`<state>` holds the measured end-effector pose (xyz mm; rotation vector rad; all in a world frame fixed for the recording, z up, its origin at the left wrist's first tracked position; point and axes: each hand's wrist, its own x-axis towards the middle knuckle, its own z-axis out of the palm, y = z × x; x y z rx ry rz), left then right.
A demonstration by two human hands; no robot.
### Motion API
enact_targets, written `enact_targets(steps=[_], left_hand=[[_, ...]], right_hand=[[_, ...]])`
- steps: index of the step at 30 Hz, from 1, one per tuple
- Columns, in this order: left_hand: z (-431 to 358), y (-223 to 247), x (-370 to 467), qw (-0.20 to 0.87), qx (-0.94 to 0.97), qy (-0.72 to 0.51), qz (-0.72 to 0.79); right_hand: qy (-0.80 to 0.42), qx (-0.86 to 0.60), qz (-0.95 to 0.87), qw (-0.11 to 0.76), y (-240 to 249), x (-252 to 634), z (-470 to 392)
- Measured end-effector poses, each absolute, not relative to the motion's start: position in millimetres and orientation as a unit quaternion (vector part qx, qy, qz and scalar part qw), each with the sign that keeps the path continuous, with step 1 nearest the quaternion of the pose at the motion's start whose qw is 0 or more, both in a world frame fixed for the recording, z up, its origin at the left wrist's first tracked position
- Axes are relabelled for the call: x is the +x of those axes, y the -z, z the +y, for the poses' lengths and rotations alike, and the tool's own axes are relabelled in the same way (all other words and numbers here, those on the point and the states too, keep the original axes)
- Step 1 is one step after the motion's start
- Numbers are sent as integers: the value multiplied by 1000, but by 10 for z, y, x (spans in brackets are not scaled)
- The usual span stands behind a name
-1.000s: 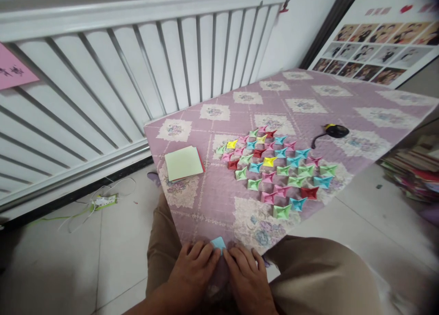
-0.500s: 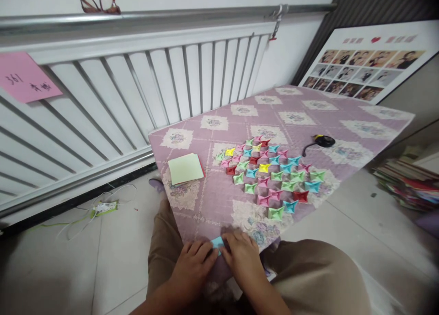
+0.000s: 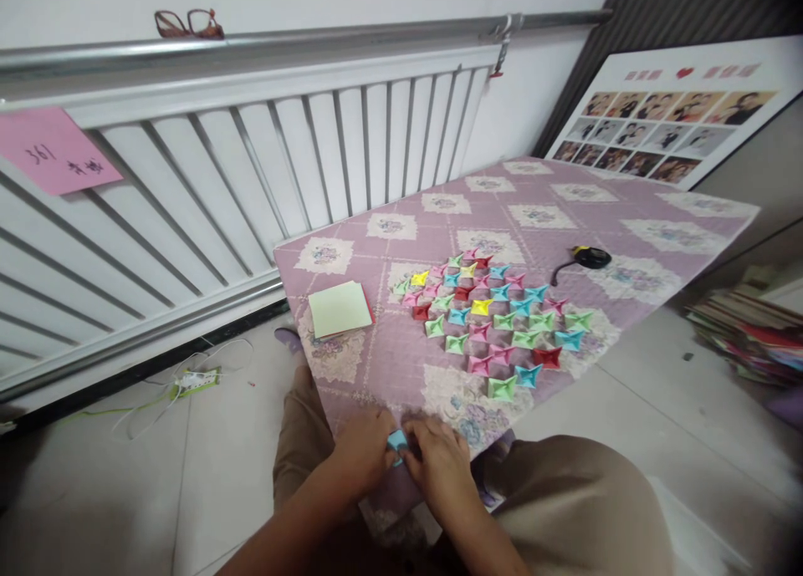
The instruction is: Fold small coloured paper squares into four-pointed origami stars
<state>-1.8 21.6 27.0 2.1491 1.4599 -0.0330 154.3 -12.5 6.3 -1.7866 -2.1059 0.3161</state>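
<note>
A small folded piece of light blue paper (image 3: 396, 445) lies between my hands at the near corner of the table. My left hand (image 3: 365, 449) grips its left side with bent fingers. From the right, my right hand (image 3: 439, 459) pinches the same paper, thumb and fingers pressed on it. Beyond my hands, several folded paper shapes (image 3: 480, 307) in green, pink, blue, red and yellow stand in slanting rows. To the left of them sits a stack of square paper sheets (image 3: 340, 310), pale green on top.
The purple patterned tablecloth (image 3: 401, 375) narrows to a corner near me. A black and yellow object with a strap (image 3: 590, 257) rests at the right. Behind is a white radiator (image 3: 370, 141); a power strip (image 3: 196, 381) lies on the floor.
My left hand has moved slightly up and its fingers have curled in more. The blue paper shows smaller between my hands. The view has shifted slightly.
</note>
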Motion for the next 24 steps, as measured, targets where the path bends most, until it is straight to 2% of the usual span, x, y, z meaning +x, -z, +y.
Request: enact_targets(steps=[13, 20, 24], left_hand=[[193, -229, -51, 303, 784, -12, 541], [118, -305, -82, 330, 777, -94, 528], [127, -307, -72, 265, 810, -142, 505]], right_hand=[[-138, -608, -753, 212, -54, 1579, -161], [-199, -542, -782, 236, -167, 1609, -93], [-153, -512, -805, 259, -212, 1637, -12]])
